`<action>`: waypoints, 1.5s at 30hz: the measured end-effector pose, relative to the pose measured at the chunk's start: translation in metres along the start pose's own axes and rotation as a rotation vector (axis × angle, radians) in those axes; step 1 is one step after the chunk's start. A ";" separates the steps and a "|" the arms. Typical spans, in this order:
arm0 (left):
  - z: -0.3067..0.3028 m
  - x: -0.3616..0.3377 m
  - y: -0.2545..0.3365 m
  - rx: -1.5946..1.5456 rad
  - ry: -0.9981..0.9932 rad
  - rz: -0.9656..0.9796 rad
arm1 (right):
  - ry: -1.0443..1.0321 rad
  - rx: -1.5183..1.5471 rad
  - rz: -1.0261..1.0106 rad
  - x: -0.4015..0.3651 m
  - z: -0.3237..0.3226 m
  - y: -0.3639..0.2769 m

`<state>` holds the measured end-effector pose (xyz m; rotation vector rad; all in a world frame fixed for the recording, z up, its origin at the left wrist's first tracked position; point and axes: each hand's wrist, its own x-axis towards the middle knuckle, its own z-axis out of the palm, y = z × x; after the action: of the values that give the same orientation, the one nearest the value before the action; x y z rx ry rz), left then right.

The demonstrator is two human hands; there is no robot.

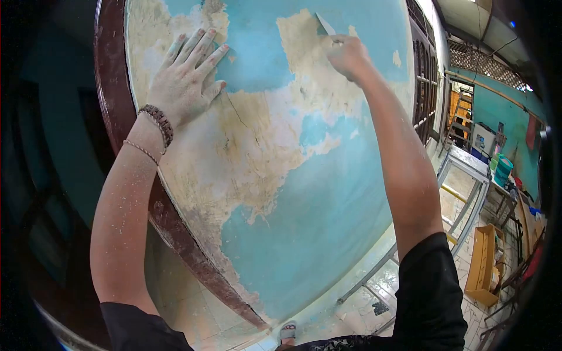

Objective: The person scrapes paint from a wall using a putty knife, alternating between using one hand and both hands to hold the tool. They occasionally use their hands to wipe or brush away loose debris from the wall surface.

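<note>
In front of me is a wall (275,216) with blue paint, partly stripped to patches of bare, cream-coloured plaster (234,140). Dusty and spread flat, my left hand (190,73) presses on the plaster at the upper left, close to the dark brown door frame (111,76). My right hand (349,57) is closed around a scraper (325,24) at the upper right. The scraper's pale blade points up and left at the edge between bare plaster and blue paint. Its handle is hidden in my fist.
A barred window (424,64) adjoins the wall on the right. Beyond my right arm stand a metal-framed table (468,161), a stepladder (462,114), a teal bucket (503,169) and a wooden shelf unit (483,266). A sandalled foot (287,332) is below on the tiled floor.
</note>
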<state>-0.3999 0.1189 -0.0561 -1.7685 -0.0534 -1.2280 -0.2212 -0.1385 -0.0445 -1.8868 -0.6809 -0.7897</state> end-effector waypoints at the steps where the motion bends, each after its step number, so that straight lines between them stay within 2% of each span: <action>1: -0.001 -0.003 -0.003 -0.001 -0.008 -0.003 | -0.050 0.006 0.011 -0.015 -0.003 -0.002; 3: -0.003 -0.007 -0.009 0.014 -0.025 0.014 | -0.069 -0.047 -0.115 -0.040 0.027 0.038; 5: -0.006 -0.009 -0.011 0.019 -0.042 0.016 | 0.076 -0.022 -0.237 -0.103 0.055 0.058; 6: -0.007 -0.009 -0.013 0.032 -0.053 0.012 | 0.073 -0.020 -0.245 -0.103 0.055 0.058; 9: -0.008 -0.008 -0.015 0.059 -0.042 0.037 | 0.038 -0.019 -0.138 -0.088 0.050 0.052; 12: -0.008 -0.006 -0.012 0.070 -0.043 0.025 | 0.070 -0.053 -0.090 -0.012 0.036 0.047; 15: -0.012 -0.006 -0.010 0.036 -0.012 0.002 | 0.084 -0.040 -0.098 -0.008 0.025 0.043; 18: -0.009 -0.007 -0.011 0.045 0.008 -0.027 | 0.026 -0.088 -0.021 -0.066 0.035 0.042; 22: -0.012 -0.006 -0.012 0.048 -0.002 -0.019 | 0.026 -0.063 -0.007 -0.027 0.025 0.044; 24: -0.012 -0.008 -0.011 0.032 -0.006 -0.042 | -0.067 0.005 0.103 -0.004 0.005 0.032; 28: -0.014 -0.007 -0.010 0.031 0.026 -0.051 | -0.006 -0.018 -0.029 -0.027 0.017 0.055; 30: -0.014 -0.009 -0.010 0.033 0.027 -0.057 | 0.024 -0.134 -0.125 -0.036 0.031 0.060; 33: -0.013 -0.009 -0.008 0.032 0.016 -0.059 | 0.064 -0.088 -0.049 0.005 0.021 0.049; 37: -0.013 -0.011 -0.010 0.026 0.005 -0.078 | 0.035 -0.025 -0.018 -0.006 0.013 0.045; 39: -0.013 -0.011 -0.011 0.011 0.018 -0.077 | 0.093 -0.206 -0.216 -0.023 0.022 0.052; 40: -0.013 -0.011 -0.012 0.016 0.028 -0.087 | 0.101 -0.209 -0.228 -0.013 0.020 0.048; 42: -0.011 -0.011 -0.010 0.011 0.011 -0.083 | 0.064 -0.097 -0.043 0.003 0.014 0.039; 45: -0.010 -0.012 -0.009 0.008 0.059 -0.090 | 0.035 -0.025 -0.004 0.008 0.007 0.031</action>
<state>-0.4176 0.1221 -0.0585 -1.7385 -0.1044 -1.3418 -0.1919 -0.1432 -0.0575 -1.8899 -0.6555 -0.8350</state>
